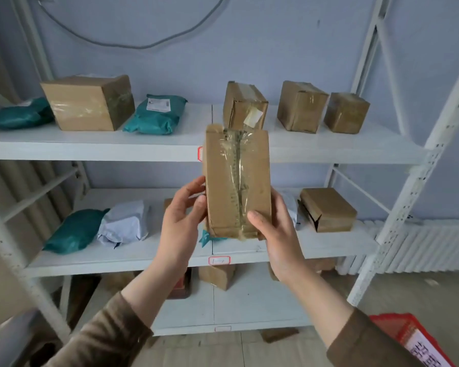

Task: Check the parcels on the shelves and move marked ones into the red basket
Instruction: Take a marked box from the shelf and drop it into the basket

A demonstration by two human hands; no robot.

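Observation:
A tall brown cardboard parcel (237, 181) with clear tape down its middle stands upright in front of the white shelves (143, 149). My left hand (182, 221) holds its left edge with fingers and thumb. My right hand (274, 231) grips its lower right corner, thumb on the front face. No mark shows on the taped face turned toward me. The red basket (411, 340) sits on the floor at the bottom right, partly cut off, with a white label on it.
The top shelf carries several brown boxes (88, 102) and teal bags (157, 115). On the middle shelf lie a teal bag (74, 231), a grey-white bag (125, 221) and a brown box (327, 209). More boxes sit on the bottom shelf. A white radiator (421, 247) stands at right.

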